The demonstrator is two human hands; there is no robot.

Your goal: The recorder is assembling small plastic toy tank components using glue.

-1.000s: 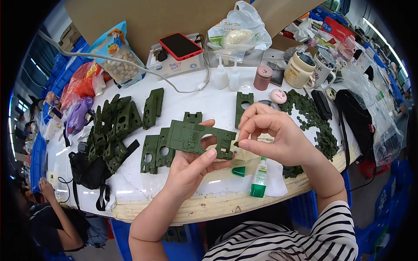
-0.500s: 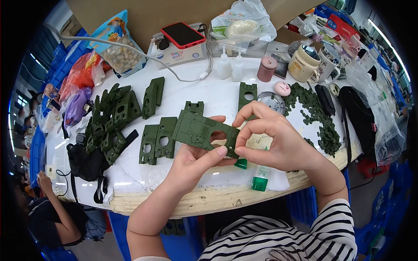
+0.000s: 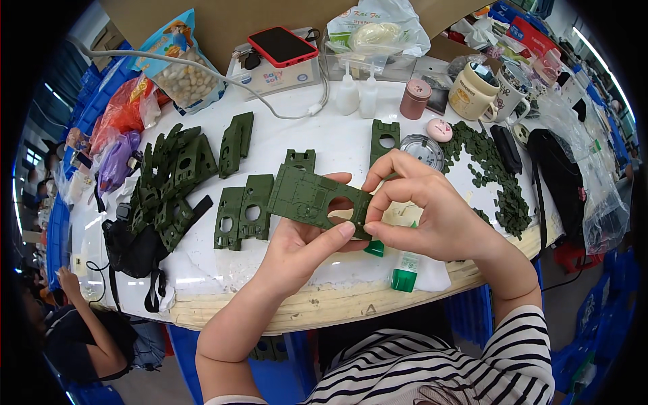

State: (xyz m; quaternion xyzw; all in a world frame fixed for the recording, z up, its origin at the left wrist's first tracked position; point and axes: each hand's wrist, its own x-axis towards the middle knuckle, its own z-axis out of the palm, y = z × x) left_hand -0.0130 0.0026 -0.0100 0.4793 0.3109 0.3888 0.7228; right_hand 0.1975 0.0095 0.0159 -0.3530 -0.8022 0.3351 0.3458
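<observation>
Panel, dark green with a large round hole, is held above the white table in the head view, tilted down toward its right end. The left hand grips it from the near side, thumb laid along the near edge and the other fingers curled underneath. The right hand is bent at the panel's right end, thumb and forefinger tips touching or just beside that edge; whether they pinch a small part cannot be told.

Below the right hand lie a green-and-white glue bottle and a green cap. To the right, small green pieces spread in a heap near a round clear-topped tin. Left of the held panel, two similar panels lie side by side, with a jumbled pile of green parts farther left. Two white squeeze bottles stand beyond.
</observation>
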